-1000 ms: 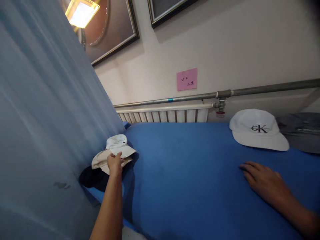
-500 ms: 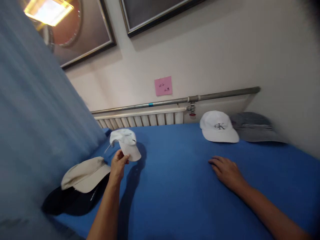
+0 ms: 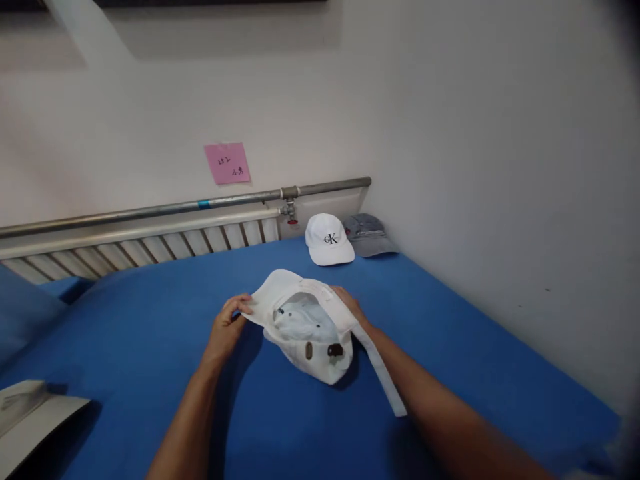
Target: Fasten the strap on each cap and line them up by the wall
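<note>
Since the earlier frame, the white cap (image 3: pixel 300 323) has been shifted from beside the cream cap (image 3: pixel 30 417) to the middle of the blue sheet (image 3: pixel 155 333) and turned over, and the right hand (image 3: pixel 347 300) has been brought up to it. The brim is held at its edge by the left hand (image 3: pixel 226 328), between thumb and fingers. The right hand is partly hidden behind the far side of the cap, so its grip cannot be told. The inside of the crown is exposed to the viewer, and the loose strap (image 3: pixel 381 373) is seen slanting down at the right, in front of the right forearm. Whether the crown is supported by the sheet cannot be told. At the far corner, the lettered cap (image 3: pixel 330 241) is placed upright just beside the grey cap (image 3: pixel 370 237), which is partly covered by it. The cream cap is cut off by the frame at lower left. Behind the sheet, a radiator (image 3: pixel 195 241) is seen beneath a pipe (image 3: pixel 225 202), with a pink note (image 3: pixel 227 164) fixed to the wall (image 3: pixel 150 120) above.
</note>
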Action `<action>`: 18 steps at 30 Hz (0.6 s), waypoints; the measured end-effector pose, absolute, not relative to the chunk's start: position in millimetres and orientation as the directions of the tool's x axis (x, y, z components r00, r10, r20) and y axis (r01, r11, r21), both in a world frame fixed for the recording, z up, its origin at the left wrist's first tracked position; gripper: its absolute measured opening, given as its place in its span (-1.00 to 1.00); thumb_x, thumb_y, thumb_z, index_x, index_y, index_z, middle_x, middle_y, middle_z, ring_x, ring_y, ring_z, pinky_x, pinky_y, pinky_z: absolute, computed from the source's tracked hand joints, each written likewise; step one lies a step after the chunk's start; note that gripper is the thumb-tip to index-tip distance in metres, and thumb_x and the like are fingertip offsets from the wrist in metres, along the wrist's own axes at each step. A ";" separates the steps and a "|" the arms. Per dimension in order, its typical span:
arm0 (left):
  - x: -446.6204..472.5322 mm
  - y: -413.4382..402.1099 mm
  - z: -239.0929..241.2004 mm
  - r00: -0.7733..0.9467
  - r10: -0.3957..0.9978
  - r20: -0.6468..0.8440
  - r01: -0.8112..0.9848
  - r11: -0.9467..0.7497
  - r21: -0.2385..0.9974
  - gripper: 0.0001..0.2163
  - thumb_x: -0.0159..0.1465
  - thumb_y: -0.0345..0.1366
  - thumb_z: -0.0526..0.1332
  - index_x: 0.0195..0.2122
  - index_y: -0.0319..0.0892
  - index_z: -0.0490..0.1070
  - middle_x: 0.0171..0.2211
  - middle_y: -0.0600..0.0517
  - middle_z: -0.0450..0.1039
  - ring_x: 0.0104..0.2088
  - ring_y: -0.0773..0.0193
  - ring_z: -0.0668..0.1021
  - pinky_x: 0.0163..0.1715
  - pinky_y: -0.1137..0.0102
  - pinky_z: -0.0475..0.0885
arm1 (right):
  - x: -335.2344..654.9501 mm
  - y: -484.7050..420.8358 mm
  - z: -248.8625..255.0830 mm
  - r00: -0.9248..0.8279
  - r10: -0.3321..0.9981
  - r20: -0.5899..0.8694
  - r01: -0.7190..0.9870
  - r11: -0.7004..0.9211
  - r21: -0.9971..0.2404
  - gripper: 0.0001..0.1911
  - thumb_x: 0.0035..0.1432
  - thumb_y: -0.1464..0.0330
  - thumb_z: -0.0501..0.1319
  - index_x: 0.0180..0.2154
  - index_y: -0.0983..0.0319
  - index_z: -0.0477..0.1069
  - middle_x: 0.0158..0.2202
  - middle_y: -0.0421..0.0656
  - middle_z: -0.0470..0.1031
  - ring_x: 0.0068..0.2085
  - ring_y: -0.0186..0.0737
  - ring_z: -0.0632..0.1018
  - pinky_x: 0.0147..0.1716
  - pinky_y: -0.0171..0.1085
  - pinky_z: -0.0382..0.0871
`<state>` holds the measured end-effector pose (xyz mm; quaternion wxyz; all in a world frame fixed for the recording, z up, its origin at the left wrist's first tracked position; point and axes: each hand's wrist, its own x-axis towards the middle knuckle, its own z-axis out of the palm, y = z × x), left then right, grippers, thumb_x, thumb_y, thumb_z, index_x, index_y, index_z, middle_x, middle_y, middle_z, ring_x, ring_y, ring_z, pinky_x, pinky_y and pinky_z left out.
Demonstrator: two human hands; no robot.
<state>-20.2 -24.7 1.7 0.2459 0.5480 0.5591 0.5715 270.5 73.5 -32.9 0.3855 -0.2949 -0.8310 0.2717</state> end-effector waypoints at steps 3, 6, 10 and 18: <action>-30.1 -20.2 -11.9 -0.388 0.843 0.372 0.377 -0.223 0.899 -0.96 0.07 -0.33 0.24 -0.50 -0.12 0.42 0.06 -0.08 0.38 0.15 0.03 0.34 0.19 0.08 0.12 | 260.7 63.4 -29.3 -0.483 0.710 0.512 0.263 0.676 -0.689 -0.54 0.26 0.42 0.06 0.19 0.16 0.20 0.14 0.01 0.30 -0.10 -0.17 0.49 -0.14 -0.17 0.44; -42.9 -20.0 -22.8 -0.467 0.805 0.365 0.382 -0.188 0.905 -0.96 0.11 -0.32 0.21 -0.47 -0.12 0.42 0.11 -0.08 0.33 0.15 0.05 0.35 0.19 0.09 0.15 | 251.7 49.2 -19.6 -0.516 0.649 0.559 0.208 0.728 -0.653 -0.40 0.17 0.54 0.05 0.23 0.12 0.13 0.21 -0.01 0.22 -0.23 -0.29 0.51 -0.18 -0.17 0.48; -49.9 -23.4 -23.8 -0.480 0.780 0.401 0.419 -0.197 0.886 -0.92 0.16 -0.31 0.16 -0.43 -0.14 0.42 0.12 -0.12 0.30 0.08 0.07 0.43 0.14 0.07 0.24 | 245.6 32.2 -1.3 -0.619 0.467 0.631 0.182 0.867 -0.464 -0.43 0.15 0.61 0.01 0.16 0.13 0.25 0.24 0.02 0.17 -0.02 -0.20 0.47 0.01 -0.04 0.39; -7.0 -58.1 19.0 0.030 0.844 0.535 0.682 -0.408 0.607 -0.85 0.25 -0.29 0.14 -0.21 -0.12 0.46 -0.13 -0.04 0.55 -0.01 0.13 0.51 0.14 0.13 0.25 | 241.4 31.9 -3.9 -0.631 0.488 0.603 0.183 0.849 -0.496 -0.75 0.04 0.65 0.05 -0.40 0.22 0.39 0.05 -0.01 0.39 0.04 -0.15 0.45 -0.03 -0.11 0.38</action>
